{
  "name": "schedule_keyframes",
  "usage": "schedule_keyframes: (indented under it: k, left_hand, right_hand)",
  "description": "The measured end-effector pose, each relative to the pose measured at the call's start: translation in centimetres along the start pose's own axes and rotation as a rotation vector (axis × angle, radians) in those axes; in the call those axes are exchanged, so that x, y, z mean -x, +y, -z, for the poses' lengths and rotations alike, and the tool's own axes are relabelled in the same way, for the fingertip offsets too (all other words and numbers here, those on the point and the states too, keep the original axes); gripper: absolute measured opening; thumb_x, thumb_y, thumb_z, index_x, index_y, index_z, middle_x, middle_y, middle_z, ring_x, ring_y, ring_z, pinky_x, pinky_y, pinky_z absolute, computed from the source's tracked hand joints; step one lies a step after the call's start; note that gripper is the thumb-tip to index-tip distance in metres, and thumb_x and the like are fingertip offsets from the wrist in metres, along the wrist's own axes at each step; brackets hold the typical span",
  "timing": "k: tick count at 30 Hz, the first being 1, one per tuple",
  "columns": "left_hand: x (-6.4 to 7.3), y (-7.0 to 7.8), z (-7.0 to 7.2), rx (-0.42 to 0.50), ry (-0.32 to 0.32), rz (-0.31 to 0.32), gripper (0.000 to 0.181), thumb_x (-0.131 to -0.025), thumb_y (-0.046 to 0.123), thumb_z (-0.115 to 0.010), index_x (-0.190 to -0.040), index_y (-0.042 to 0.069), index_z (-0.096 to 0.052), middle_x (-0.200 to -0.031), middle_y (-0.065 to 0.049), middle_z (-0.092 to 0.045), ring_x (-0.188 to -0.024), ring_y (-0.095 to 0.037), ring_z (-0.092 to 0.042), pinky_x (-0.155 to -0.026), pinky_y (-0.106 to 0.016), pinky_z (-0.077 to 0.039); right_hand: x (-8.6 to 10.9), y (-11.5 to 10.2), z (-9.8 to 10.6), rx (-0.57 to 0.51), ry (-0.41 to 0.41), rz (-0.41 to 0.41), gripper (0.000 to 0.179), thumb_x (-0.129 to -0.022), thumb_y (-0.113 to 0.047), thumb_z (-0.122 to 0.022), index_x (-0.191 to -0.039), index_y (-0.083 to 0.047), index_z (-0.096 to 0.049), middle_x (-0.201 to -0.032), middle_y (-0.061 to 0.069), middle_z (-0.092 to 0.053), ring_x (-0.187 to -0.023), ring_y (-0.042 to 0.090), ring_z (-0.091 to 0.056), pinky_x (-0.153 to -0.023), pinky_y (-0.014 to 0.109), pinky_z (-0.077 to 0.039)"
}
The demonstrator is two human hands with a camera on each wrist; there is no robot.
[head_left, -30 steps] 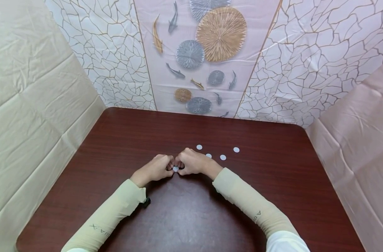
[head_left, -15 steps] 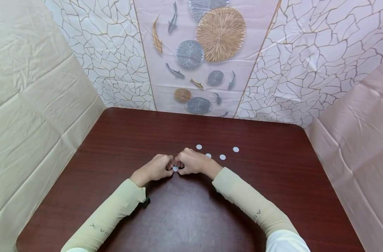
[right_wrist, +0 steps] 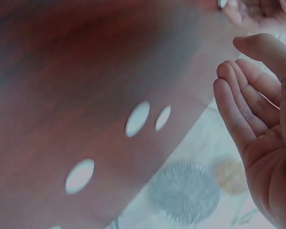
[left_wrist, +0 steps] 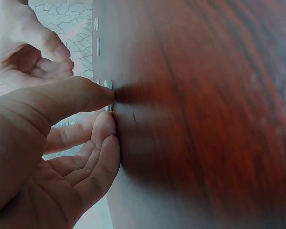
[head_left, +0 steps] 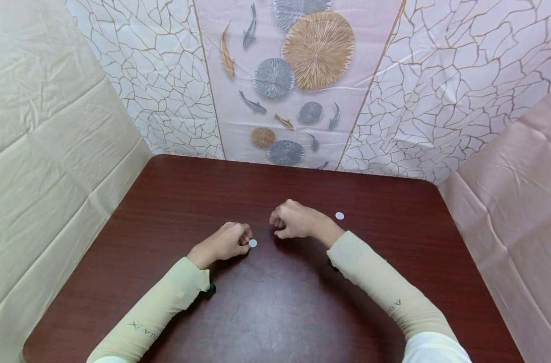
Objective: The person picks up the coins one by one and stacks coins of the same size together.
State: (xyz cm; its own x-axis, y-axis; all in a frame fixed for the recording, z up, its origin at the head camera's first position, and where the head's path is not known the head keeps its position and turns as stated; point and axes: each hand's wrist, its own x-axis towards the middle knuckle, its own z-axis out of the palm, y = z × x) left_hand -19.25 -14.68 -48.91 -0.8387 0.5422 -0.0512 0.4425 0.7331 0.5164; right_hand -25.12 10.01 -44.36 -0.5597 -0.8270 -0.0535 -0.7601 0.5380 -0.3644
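Observation:
A small white disc (head_left: 253,243) lies on the tabletop at the fingertips of my left hand (head_left: 225,241). In the left wrist view, thumb and forefinger pinch the edge of this disc (left_wrist: 109,96). My right hand (head_left: 295,220) hovers to the right, apart from it, with loosely bent fingers. Nothing shows between the thumb and fingers of the right hand (right_wrist: 262,102) in its wrist view. Several more white discs lie loose by it, among them one nearer disc (right_wrist: 79,176) and one farther disc (right_wrist: 137,119). From the head, the right hand and forearm hide most of these.
The dark red wooden table (head_left: 275,302) has rounded far corners. One white disc (head_left: 340,216) lies beyond the right wrist. A patterned cloth (head_left: 275,111) hangs behind the table, with beige cloth (head_left: 44,151) on the left and more on the right.
My right hand has let go of the disc and moved right and away from me, now covering several loose discs from the head view. My left hand has stayed in place.

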Motion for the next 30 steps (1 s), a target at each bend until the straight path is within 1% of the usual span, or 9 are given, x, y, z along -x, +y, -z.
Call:
schedule_keyframes:
  k: [6,10,13,17,22,30]
  left_hand:
    - [0.0,0.1,0.1,0.003,-0.010,0.005,0.015,-0.092,0.006,-0.076,-0.105,0.003,-0.070,-0.096,-0.002,-0.074,-0.091,-0.011,-0.071,-0.082,-0.025,-0.059]
    - [0.1,0.1,0.1,0.016,-0.016,0.011,0.015,-0.092,0.005,-0.076,-0.106,0.003,-0.070,-0.097,-0.002,-0.074,-0.092,-0.012,-0.071,-0.084,-0.027,-0.059]
    - [0.2,0.1,0.1,0.030,-0.022,0.018,0.016,-0.092,0.005,-0.075,-0.107,0.002,-0.070,-0.099,-0.003,-0.074,-0.094,-0.013,-0.071,-0.084,-0.027,-0.059]
    - [0.2,0.1,0.1,0.029,-0.016,0.018,0.016,-0.091,0.005,-0.076,-0.106,0.002,-0.070,-0.098,-0.003,-0.074,-0.093,-0.012,-0.071,-0.084,-0.027,-0.059]
    - [0.1,0.1,0.0,0.021,-0.001,0.005,0.016,-0.090,0.005,-0.076,-0.104,0.002,-0.070,-0.095,-0.002,-0.074,-0.090,-0.011,-0.071,-0.082,-0.025,-0.058]
    - [0.2,0.3,0.2,0.016,-0.003,0.012,0.015,-0.090,0.005,-0.077,-0.103,0.002,-0.070,-0.095,-0.001,-0.074,-0.090,-0.011,-0.070,-0.082,-0.024,-0.058]
  right_hand:
    - [2.2,1.4,1.6,0.011,0.027,-0.036,0.026,-0.088,-0.010,-0.081,-0.110,0.002,-0.078,-0.100,0.010,-0.080,-0.088,0.016,-0.076,-0.081,0.026,-0.062]
    - [3.2,2.3,2.1,0.007,0.029,-0.054,0.024,-0.088,-0.006,-0.079,-0.109,0.005,-0.077,-0.100,0.014,-0.080,-0.087,0.019,-0.077,-0.080,0.029,-0.062]
    - [3.7,2.9,2.2,0.020,0.023,-0.075,0.023,-0.087,-0.006,-0.079,-0.108,0.005,-0.077,-0.098,0.014,-0.079,-0.086,0.019,-0.076,-0.080,0.030,-0.062]
    - [3.9,3.7,1.9,0.023,0.001,-0.120,0.026,-0.088,-0.008,-0.080,-0.110,0.003,-0.077,-0.100,0.012,-0.079,-0.089,0.017,-0.074,-0.082,0.030,-0.062]
    - [3.9,4.9,0.9,0.019,-0.019,-0.158,0.026,-0.088,-0.009,-0.081,-0.111,0.002,-0.077,-0.101,0.010,-0.078,-0.090,0.015,-0.073,-0.082,0.030,-0.062]
    - [3.7,5.5,0.2,0.009,-0.021,-0.156,0.022,-0.087,-0.010,-0.082,-0.106,0.001,-0.077,-0.097,0.009,-0.078,-0.086,0.014,-0.072,-0.079,0.029,-0.062]
